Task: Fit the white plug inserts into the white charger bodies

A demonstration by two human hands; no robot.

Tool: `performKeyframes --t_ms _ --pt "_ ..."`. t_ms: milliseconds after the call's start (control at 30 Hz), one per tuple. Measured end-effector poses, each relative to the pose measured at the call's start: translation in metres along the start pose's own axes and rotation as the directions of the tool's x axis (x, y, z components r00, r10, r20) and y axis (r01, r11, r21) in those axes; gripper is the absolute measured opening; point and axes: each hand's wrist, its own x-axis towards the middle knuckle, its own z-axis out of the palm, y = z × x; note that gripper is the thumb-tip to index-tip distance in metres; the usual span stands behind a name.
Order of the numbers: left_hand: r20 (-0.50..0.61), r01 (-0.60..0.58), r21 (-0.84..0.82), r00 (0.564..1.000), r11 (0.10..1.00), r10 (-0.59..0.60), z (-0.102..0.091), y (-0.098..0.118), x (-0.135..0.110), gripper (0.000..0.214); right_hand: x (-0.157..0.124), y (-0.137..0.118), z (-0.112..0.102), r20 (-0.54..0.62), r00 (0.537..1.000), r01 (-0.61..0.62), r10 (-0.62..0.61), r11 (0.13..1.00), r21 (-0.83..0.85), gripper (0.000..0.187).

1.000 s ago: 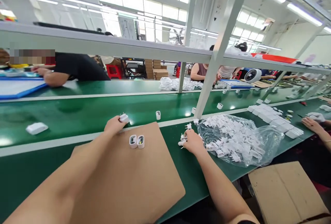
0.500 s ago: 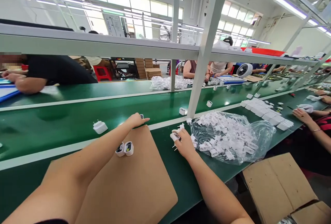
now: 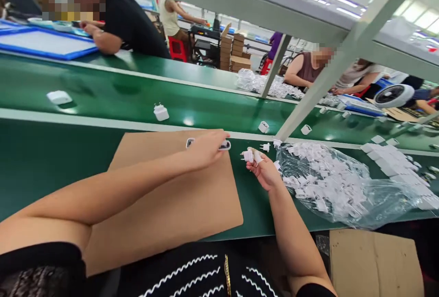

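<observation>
My left hand is closed around a white open-ended charger housing, over the far edge of a brown cardboard sheet. Partly hidden behind that hand, another white housing shows its open, dark inside. Between the thumb and fingers of my right hand is a white plug cap with two metal pins pointing left. Pale coverings wrap some of this hand's fingertips. Just beyond it, a loose plug cap lies on the green bench. To its right, a clear plastic bag holds many more caps.
A green conveyor runs behind the bench, carrying a finished-looking charger and housings. A slanted metal post rises beside the bag. White housings stand in rows at right. A cardboard box sits below; co-workers sit opposite.
My left hand has drawn back from the conveyor side onto the cardboard with a housing. My right hand has lifted a plug cap, pins now showing. The view has tilted down and turned left.
</observation>
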Motion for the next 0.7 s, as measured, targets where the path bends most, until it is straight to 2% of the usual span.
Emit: performKeyframes --t_ms 100,167,233,300,400,467,567,700 --pt "0.038 -0.067 -0.097 0.997 0.993 0.071 0.013 0.009 -0.055 0.039 -0.003 0.002 0.01 0.035 0.998 0.057 -0.053 0.989 -0.137 0.06" --pt "0.03 -0.07 -0.159 0.997 0.985 0.076 0.025 0.006 -0.077 0.031 -0.004 0.003 0.017 0.057 0.995 0.099 -0.086 0.95 -0.295 0.057" --pt "-0.004 -0.05 -0.223 0.999 0.974 0.05 0.038 0.0 -0.09 0.024 -0.005 0.001 0.025 0.117 0.987 0.148 -0.106 0.886 -0.44 0.052" --pt "-0.058 -0.033 -0.311 0.998 0.95 0.016 0.049 -0.008 -0.096 0.025 -0.005 -0.004 0.035 0.204 0.973 0.201 -0.109 0.835 -0.512 0.047" --pt "-0.129 -0.031 -0.477 0.991 0.878 -0.036 0.063 -0.019 -0.098 0.038 -0.006 -0.014 0.053 0.277 0.958 0.214 -0.073 0.825 -0.523 0.051" --pt "-0.154 -0.039 -0.556 0.986 0.83 -0.057 0.069 -0.024 -0.098 0.036 -0.007 -0.018 0.065 0.278 0.959 0.192 -0.051 0.839 -0.509 0.054" --pt "-0.183 -0.075 -0.599 0.982 0.797 -0.045 0.075 -0.029 -0.096 0.025 -0.009 -0.016 0.079 0.299 0.954 0.164 -0.021 0.87 -0.465 0.048" --pt "-0.188 -0.087 -0.626 0.981 0.775 -0.041 0.076 -0.029 -0.095 0.03 -0.013 -0.009 0.079 0.333 0.937 0.044 0.109 0.907 -0.419 0.045"
